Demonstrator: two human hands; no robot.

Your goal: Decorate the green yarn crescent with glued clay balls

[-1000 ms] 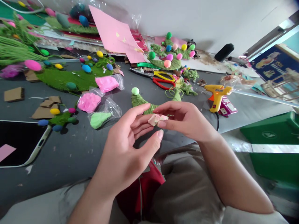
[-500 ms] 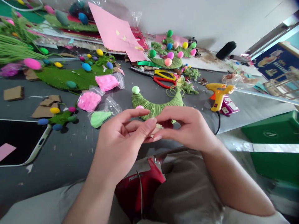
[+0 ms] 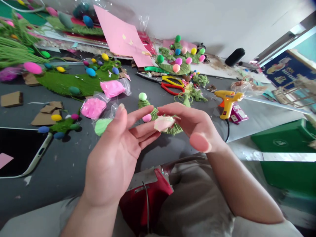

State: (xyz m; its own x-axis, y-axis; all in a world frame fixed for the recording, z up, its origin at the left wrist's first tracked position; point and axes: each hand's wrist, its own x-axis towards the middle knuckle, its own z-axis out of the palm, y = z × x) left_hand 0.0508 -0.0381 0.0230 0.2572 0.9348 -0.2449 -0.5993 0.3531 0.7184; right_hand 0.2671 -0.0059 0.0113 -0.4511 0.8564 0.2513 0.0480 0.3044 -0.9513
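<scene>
A flattened pale lump (image 3: 163,123), cream with pink and green tints like soft modelling clay, rests on the fingertips of my left hand (image 3: 120,148). That hand is palm up, its fingers stretched out and its thumb lifted away. My right hand (image 3: 195,126) curves around from the other side, thumb apart, with its fingertips close to the lump; whether they touch it I cannot tell. Just behind the fingers lies a green yarn-wrapped crescent (image 3: 174,129), partly hidden, bearing a mint ball (image 3: 142,96) and a pink ball (image 3: 146,118).
Bags of pink clay (image 3: 93,107) and green clay (image 3: 102,126) lie left of centre. Scissors with red handles (image 3: 172,88) sit behind the crescent. A yellow glue gun (image 3: 227,102) stands at right, its cord hanging down. A phone (image 3: 22,151) lies at far left.
Both hands have opened: the thumbs moved away from the pinched lump, which now shows on the left fingertips. The view has shifted slightly.
</scene>
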